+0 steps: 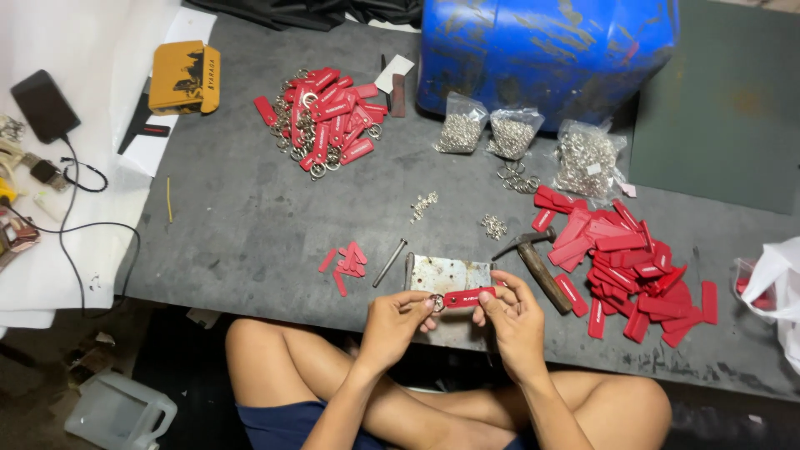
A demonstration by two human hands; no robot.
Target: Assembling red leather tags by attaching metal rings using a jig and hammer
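Note:
My left hand (396, 321) and my right hand (508, 315) hold one red key tag (468, 296) between them, just above a worn metal plate (446, 273). The left fingers pinch the metal ring (437, 302) at the tag's left end. The right fingers grip its right end. A hammer (533, 257) lies to the right of the plate, and a metal punch (389, 262) lies to its left. Loose red strips (629, 267) are piled at the right. Finished red tags with rings (327, 121) are heaped at the far left.
Three clear bags of metal parts (510, 133) stand before a blue drum (546, 54). Small red scraps (346, 262) and loose rivets (493, 225) dot the grey mat (250, 217). A yellow box (185, 77), a phone (43, 104) and cables lie at the left. A white bag (771, 283) sits at the right.

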